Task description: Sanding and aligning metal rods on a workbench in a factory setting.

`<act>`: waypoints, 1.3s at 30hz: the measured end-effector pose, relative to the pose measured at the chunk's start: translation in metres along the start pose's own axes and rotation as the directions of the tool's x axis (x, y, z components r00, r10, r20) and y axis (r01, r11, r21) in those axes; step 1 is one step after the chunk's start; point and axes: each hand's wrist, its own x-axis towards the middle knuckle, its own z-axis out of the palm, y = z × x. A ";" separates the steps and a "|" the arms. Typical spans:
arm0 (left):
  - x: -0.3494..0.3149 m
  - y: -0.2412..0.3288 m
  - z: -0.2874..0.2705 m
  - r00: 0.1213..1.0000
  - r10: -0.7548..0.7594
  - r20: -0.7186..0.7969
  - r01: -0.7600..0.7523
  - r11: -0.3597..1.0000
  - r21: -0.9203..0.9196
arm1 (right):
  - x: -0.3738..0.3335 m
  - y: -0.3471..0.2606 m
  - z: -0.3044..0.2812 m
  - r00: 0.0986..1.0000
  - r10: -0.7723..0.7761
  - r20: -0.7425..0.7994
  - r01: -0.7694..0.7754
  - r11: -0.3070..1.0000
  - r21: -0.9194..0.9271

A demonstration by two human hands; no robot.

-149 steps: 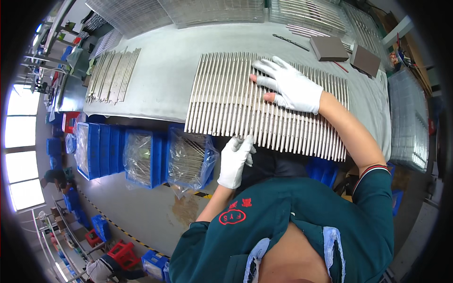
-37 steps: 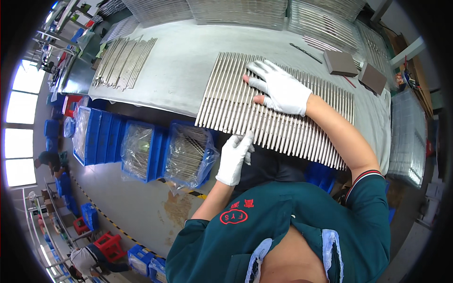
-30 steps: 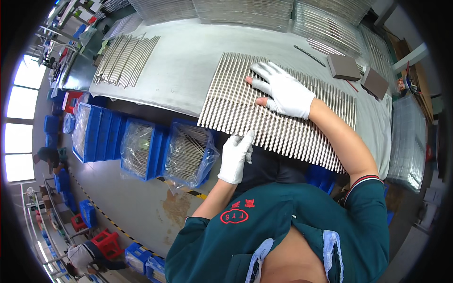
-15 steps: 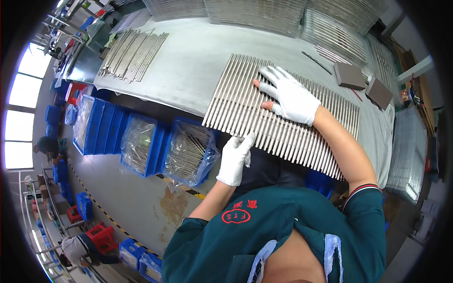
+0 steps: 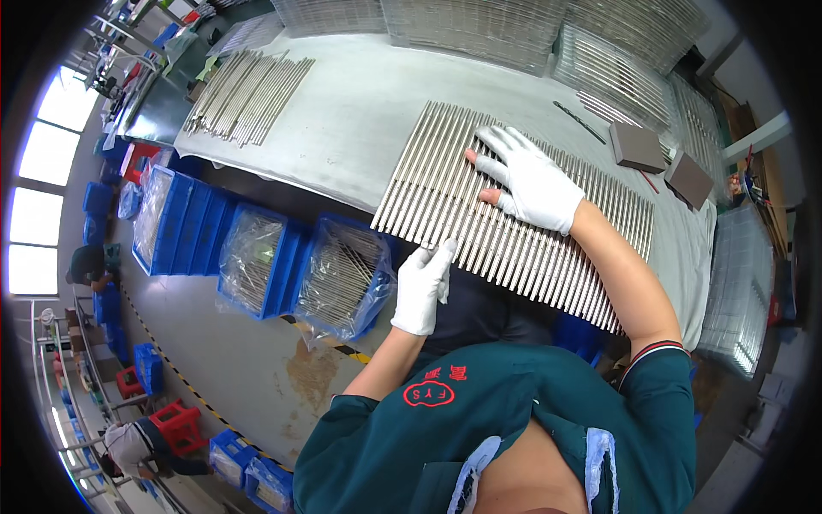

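A wide row of slim silvery metal rods (image 5: 556,272) lies side by side on the pale table covering, their near ends sticking out past the table edge. My right hand (image 5: 539,187), in a white glove with thumb and one fingertip bare, rests flat across the middle of the row with fingers spread. At the near ends, left of the middle, my left hand (image 5: 419,291) in a white glove has thumb and forefinger closed at a rod end; the exact grip is partly hidden by the fingers.
More metal rods (image 5: 248,98) lie at the table's far left. Two brown blocks (image 5: 638,147) and a dark drill bit (image 5: 580,122) sit at the right. Clear plastic packs of rods (image 5: 471,34) line the back. Blue bins (image 5: 287,272) with bagged rods stand below left. Two people are further off.
My left hand has shifted slightly left along the near rod ends. My right hand stays flat on the row. The whole view has moved a little.
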 end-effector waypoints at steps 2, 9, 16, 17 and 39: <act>-0.003 0.003 -0.001 1.000 -0.002 -0.007 0.003 0.998 0.061 | 0.000 0.000 0.000 1.000 0.003 0.004 -0.003 1.000 -0.009; 0.001 0.001 -0.003 1.000 0.004 -0.010 -0.003 0.997 0.079 | 0.000 0.002 0.001 1.000 -0.024 -0.015 0.023 1.000 -0.015; 0.006 0.000 0.001 0.999 0.052 0.003 -0.051 0.996 -0.073 | 0.000 0.002 0.001 0.998 -0.054 -0.026 0.053 0.999 -0.004; 0.004 -0.001 -0.001 0.999 0.052 0.003 -0.052 0.996 -0.074 | 0.000 0.001 0.000 0.998 -0.056 -0.034 0.056 0.998 -0.001; 0.005 0.009 -0.009 0.993 0.064 -0.099 -0.059 0.997 0.054 | -0.001 0.001 -0.001 0.999 -0.034 -0.026 0.035 0.999 0.009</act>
